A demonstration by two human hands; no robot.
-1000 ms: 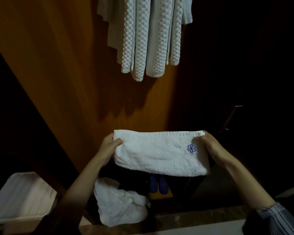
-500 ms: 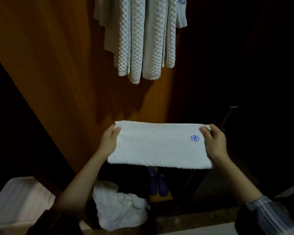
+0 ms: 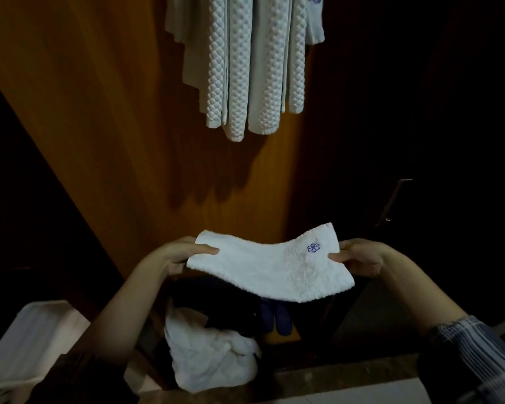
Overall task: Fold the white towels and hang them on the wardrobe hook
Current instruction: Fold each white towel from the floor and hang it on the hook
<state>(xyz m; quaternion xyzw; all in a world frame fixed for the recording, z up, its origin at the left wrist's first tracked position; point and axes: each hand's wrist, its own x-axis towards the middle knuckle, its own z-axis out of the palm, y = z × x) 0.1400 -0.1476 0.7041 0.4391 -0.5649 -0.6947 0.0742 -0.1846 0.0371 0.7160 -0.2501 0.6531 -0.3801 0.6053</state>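
A folded white towel (image 3: pixel 270 266) with a small blue flower mark near its right end is stretched between my hands at waist height, sagging in the middle. My left hand (image 3: pixel 177 253) pinches its left end, thumb on top. My right hand (image 3: pixel 359 256) pinches the right end beside the flower. Above, several white waffle-textured towels (image 3: pixel 245 68) hang down against the wooden wardrobe door (image 3: pixel 105 112); the hook itself is out of view. A crumpled white towel (image 3: pixel 210 351) lies low down, under my arms.
A white slatted object (image 3: pixel 29 339) stands at the lower left. Dark blue slippers (image 3: pixel 276 319) sit on the wardrobe floor beneath the held towel. A metal handle (image 3: pixel 394 202) shows on the dark door at right. A pale stone ledge (image 3: pixel 347 383) runs along the bottom.
The towel went from hanging upright by its top corners to lying flatter and lower, its near edge swung toward me. Both hands dropped and turned, still pinching its ends.
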